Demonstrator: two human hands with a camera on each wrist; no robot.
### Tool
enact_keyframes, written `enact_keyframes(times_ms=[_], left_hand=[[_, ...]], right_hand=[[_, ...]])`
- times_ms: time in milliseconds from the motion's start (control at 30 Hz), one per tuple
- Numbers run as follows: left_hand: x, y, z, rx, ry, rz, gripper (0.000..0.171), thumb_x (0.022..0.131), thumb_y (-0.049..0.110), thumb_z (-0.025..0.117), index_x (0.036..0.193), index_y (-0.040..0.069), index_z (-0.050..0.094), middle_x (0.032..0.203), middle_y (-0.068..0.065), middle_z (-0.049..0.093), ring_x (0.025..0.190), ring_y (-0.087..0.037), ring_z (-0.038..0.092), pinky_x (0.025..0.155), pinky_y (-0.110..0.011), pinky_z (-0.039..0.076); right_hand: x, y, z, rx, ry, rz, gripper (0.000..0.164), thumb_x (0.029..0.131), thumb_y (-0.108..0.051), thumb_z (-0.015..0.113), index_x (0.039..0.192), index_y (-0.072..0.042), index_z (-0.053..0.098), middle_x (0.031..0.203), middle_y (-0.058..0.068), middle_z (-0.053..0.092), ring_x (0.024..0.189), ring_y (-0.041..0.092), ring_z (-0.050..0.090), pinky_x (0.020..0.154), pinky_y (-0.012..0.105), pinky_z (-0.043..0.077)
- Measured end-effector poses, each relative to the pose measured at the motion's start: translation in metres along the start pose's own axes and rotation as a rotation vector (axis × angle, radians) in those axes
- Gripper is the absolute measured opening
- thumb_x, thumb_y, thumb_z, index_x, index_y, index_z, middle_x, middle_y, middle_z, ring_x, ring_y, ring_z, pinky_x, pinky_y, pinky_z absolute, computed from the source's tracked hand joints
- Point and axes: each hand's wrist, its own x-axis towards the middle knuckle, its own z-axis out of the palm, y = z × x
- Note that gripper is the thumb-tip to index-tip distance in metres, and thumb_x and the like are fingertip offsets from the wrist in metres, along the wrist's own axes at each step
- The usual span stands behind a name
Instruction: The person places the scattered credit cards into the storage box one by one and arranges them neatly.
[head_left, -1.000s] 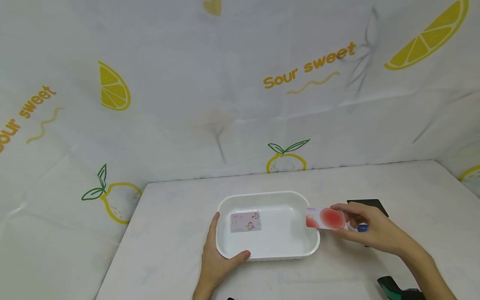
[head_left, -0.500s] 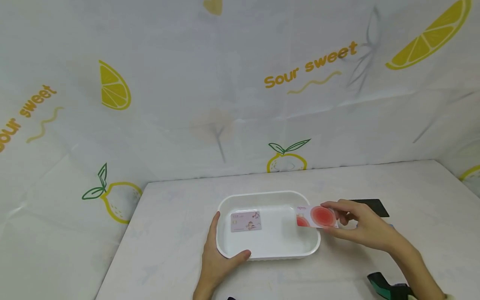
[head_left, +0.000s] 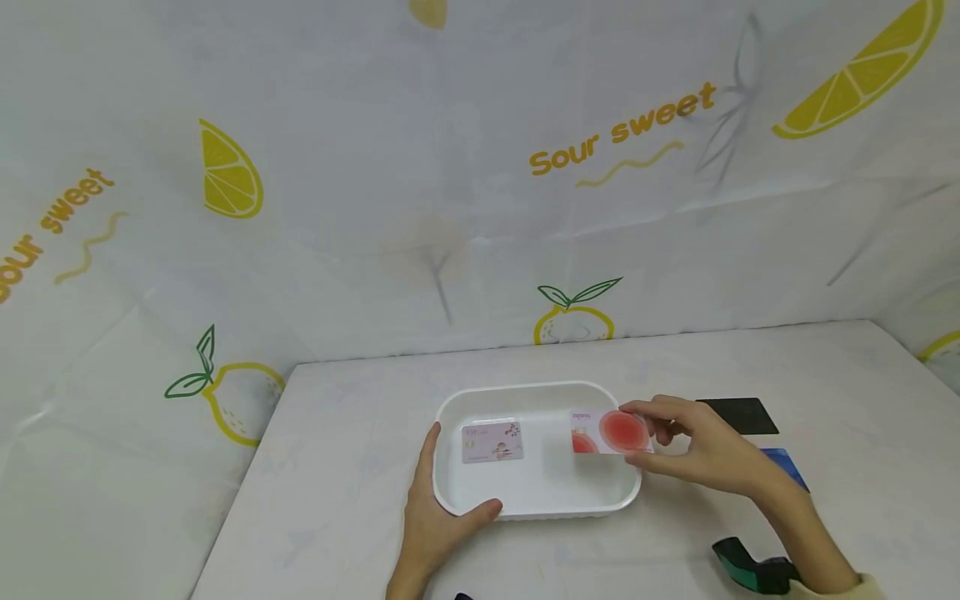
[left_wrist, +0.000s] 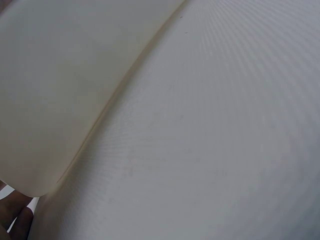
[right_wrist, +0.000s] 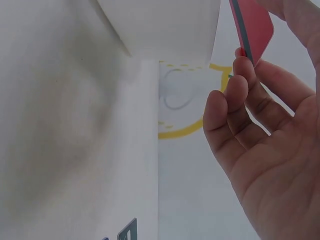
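A white rectangular tray (head_left: 547, 492) stands on the table, and my left hand (head_left: 431, 525) grips its near left corner, thumb along the front rim and fingers along the left side. Inside, a pale pink VIP card (head_left: 491, 442) lies flat on the left. My right hand (head_left: 701, 446) pinches a white-and-red plastic card (head_left: 600, 431) by its right end, over the tray's right part. The right wrist view shows that card's red back (right_wrist: 257, 30) with a dark stripe. In the left wrist view the tray's outer wall (left_wrist: 65, 90) hides most of the left hand.
To the right of the tray lie a black card (head_left: 742, 415) and a blue card (head_left: 787, 468), the blue one partly behind my right forearm. A black-and-green wrist strap (head_left: 757, 571) sits by that forearm. A lemon-printed cloth (head_left: 360, 250) hangs behind the table.
My right hand has moved left with the red-and-white card, from the tray's right rim to over its inside. The blue card shows more now. My left hand and the tray have stayed put.
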Motion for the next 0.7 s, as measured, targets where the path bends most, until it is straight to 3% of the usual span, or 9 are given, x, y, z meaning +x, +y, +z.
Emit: enact_keyframes(times_ms=[267, 700], left_hand=[[0.000, -0.001, 0.000, -0.010, 0.003, 0.014, 0.124, 0.056, 0.037, 0.096, 0.160, 0.034, 0.030, 0.147, -0.006, 0.057, 0.110, -0.018, 0.060, 0.085, -0.027, 0.049], [0.000, 0.000, 0.000, -0.022, -0.003, 0.004, 0.124, 0.056, 0.036, 0.096, 0.161, 0.029, 0.030, 0.145, -0.007, 0.058, 0.107, -0.018, 0.060, 0.083, -0.026, 0.049]], right_hand=[[0.007, -0.007, 0.004, 0.037, -0.032, -0.008, 0.049, 0.079, -0.026, 0.089, 0.122, -0.009, 0.072, 0.082, -0.011, 0.053, 0.079, 0.006, 0.051, 0.067, 0.022, 0.049], [0.020, -0.016, 0.014, 0.057, -0.099, 0.016, 0.047, 0.082, -0.033, 0.086, 0.122, -0.013, 0.072, 0.084, -0.010, 0.055, 0.083, 0.004, 0.053, 0.074, 0.022, 0.054]])
